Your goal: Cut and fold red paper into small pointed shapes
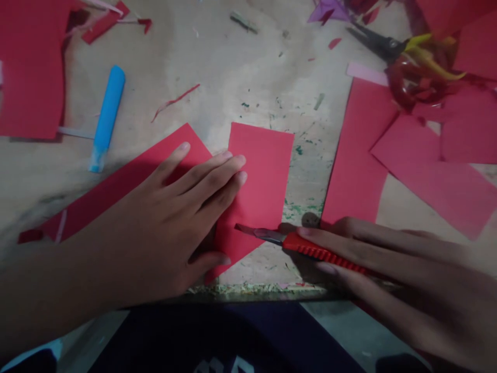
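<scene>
My left hand (182,207) lies flat with its fingers stretched over a red piece of paper (260,171), pressing its left side against the table. Under the same hand, to the left, runs a longer red paper strip (128,181). My right hand (388,264) grips a utility knife (326,254) with a red ribbed handle. Its blade points left, and the tip is over the lower part of the paper, near a dark slit-like mark or shadow. Whether the blade cuts into the paper I cannot tell.
A blue capped tube or cutter (108,114) lies at the left. Scissors (411,62) with red and yellow handles rest at upper right on red paper sheets (435,150). Another red sheet (31,67) is at upper left. Paper scraps dot the worn table (217,57); its front edge is near my body.
</scene>
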### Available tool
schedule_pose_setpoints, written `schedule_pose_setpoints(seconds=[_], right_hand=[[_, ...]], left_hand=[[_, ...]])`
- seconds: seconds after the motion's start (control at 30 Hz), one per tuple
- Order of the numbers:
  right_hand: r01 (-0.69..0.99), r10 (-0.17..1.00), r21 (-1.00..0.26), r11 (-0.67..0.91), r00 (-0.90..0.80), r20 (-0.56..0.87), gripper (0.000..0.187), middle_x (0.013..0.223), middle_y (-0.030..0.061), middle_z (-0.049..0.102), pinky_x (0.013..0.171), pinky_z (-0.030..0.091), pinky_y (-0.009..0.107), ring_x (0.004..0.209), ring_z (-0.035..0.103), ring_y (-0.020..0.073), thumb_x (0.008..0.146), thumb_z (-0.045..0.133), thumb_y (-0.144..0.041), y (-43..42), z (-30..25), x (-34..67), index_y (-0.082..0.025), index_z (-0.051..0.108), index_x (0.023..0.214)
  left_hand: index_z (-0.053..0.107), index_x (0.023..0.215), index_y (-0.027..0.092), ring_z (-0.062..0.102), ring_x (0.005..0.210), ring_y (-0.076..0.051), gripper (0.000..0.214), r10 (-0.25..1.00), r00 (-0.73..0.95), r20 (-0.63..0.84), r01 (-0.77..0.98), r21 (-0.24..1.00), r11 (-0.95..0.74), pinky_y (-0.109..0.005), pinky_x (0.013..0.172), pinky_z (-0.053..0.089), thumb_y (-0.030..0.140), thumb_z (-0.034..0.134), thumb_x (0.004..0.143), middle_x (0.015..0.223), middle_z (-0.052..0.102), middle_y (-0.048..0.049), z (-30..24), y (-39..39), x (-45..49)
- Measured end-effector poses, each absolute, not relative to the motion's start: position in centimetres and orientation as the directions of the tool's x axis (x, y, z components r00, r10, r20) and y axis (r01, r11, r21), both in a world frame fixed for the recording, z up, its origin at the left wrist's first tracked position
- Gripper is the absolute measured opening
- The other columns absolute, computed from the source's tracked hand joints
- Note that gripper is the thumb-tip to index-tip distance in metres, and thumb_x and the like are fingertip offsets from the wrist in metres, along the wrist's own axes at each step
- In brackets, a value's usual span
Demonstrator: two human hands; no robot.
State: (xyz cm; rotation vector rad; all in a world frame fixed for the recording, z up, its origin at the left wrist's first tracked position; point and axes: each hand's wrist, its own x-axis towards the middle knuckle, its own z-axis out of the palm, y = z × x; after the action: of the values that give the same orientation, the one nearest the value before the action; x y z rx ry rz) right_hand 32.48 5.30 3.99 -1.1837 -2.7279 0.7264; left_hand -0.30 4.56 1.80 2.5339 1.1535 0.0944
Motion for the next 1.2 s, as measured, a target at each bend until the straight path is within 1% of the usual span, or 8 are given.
schedule_pose_setpoints(seconds=[0.3,0.4,0.5,0.67,0.8,0.97,1.1,1.2], right_hand=[[0.695,0.777,-0.523,0.493,-0.622,-0.095,0.037,0.103,0.0007,0.080,0.055,0.053,0.034,0.074,0.075,0.0224,0.103,0.060,-0.036,5.2,4.1,34.9,-0.047,0.068,0.137],[0.741,0.882,-0.528,0.415,-0.470,0.033,0.031,0.097,0.0018,0.080,0.057,0.052,0.035,0.070,0.072,0.0226,0.099,0.067,-0.039,5.8,3.9,36.3,-0.046,0.075,0.129],[0.804,0.896,-0.395,0.445,-0.395,0.203,0.030,0.105,0.0062,0.080,0.069,0.055,0.039,0.081,0.072,0.0248,0.098,0.068,-0.040,7.2,3.3,37.7,-0.039,0.077,0.127],[0.872,0.861,-0.171,0.458,-0.388,0.328,0.033,0.098,0.0143,0.078,0.075,0.053,0.041,0.084,0.070,0.0284,0.096,0.068,-0.032,9.7,2.2,40.2,-0.021,0.077,0.126],[0.873,0.879,-0.175,0.456,-0.410,0.245,0.037,0.103,0.0158,0.077,0.068,0.053,0.043,0.081,0.070,0.0303,0.096,0.066,-0.040,10.2,2.7,40.4,-0.018,0.076,0.123],[0.720,0.725,-0.153,0.677,-0.616,0.309,0.039,0.131,0.0192,0.073,0.094,0.056,0.053,0.113,0.071,0.0370,0.100,0.062,-0.028,8.7,5.0,36.7,-0.020,0.069,0.137],[0.574,0.665,-0.385,0.723,-0.729,0.161,0.059,0.147,0.0147,0.067,0.112,0.051,0.054,0.135,0.063,0.0369,0.097,0.071,-0.043,9.6,5.8,32.3,-0.023,0.059,0.151],[0.466,0.661,-0.572,0.675,-0.727,0.187,0.075,0.151,0.0140,0.065,0.114,0.050,0.053,0.136,0.063,0.0364,0.088,0.080,-0.052,12.3,6.2,29.6,-0.023,0.059,0.153]], left_hand=[[0.037,0.164,0.015,0.037,0.157,-0.042,0.072,0.736,0.674,-0.061,0.703,0.357,-0.615,-0.068,0.131,0.019,0.047,0.056,0.101,0.171,0.037,-0.0166,1.6,4.6,-0.5],[0.034,0.164,0.014,0.036,0.157,-0.042,0.072,0.730,0.681,-0.059,0.701,0.341,-0.627,-0.065,0.129,0.025,0.046,0.053,0.102,0.173,0.033,-0.0169,2.0,4.8,-0.6],[0.044,0.157,0.015,0.041,0.154,-0.040,0.060,0.694,0.719,-0.024,0.666,0.306,-0.680,-0.059,0.127,0.032,0.040,0.052,0.103,0.168,0.040,-0.0172,2.8,4.9,-0.5],[0.065,0.125,0.017,0.064,0.121,-0.033,0.034,0.595,0.803,-0.035,0.590,0.184,-0.786,-0.048,0.099,0.054,0.042,0.053,0.104,0.133,0.067,-0.0169,3.8,4.1,0.4],[0.062,0.135,0.012,0.067,0.116,-0.031,0.038,0.566,0.822,-0.069,0.568,0.025,-0.822,-0.041,0.091,0.055,0.022,0.054,0.099,0.130,0.071,-0.0175,3.7,2.9,1.3],[0.064,0.134,0.003,0.075,0.093,-0.030,0.042,0.638,0.770,-0.001,0.627,-0.180,-0.758,-0.037,0.074,0.054,0.007,0.051,0.094,0.111,0.077,-0.0205,4.8,2.9,2.4],[0.075,0.105,0.015,0.073,0.075,-0.023,0.024,0.689,0.724,-0.046,0.689,-0.012,-0.725,-0.031,0.063,0.048,0.006,0.057,0.091,0.091,0.079,-0.0084,7.4,5.0,2.4],[0.077,0.108,0.022,0.074,0.081,-0.019,0.021,0.794,0.581,0.177,0.741,0.289,-0.607,-0.028,0.072,0.051,0.020,0.057,0.100,0.095,0.081,-0.0028,9.2,6.9,1.7]])
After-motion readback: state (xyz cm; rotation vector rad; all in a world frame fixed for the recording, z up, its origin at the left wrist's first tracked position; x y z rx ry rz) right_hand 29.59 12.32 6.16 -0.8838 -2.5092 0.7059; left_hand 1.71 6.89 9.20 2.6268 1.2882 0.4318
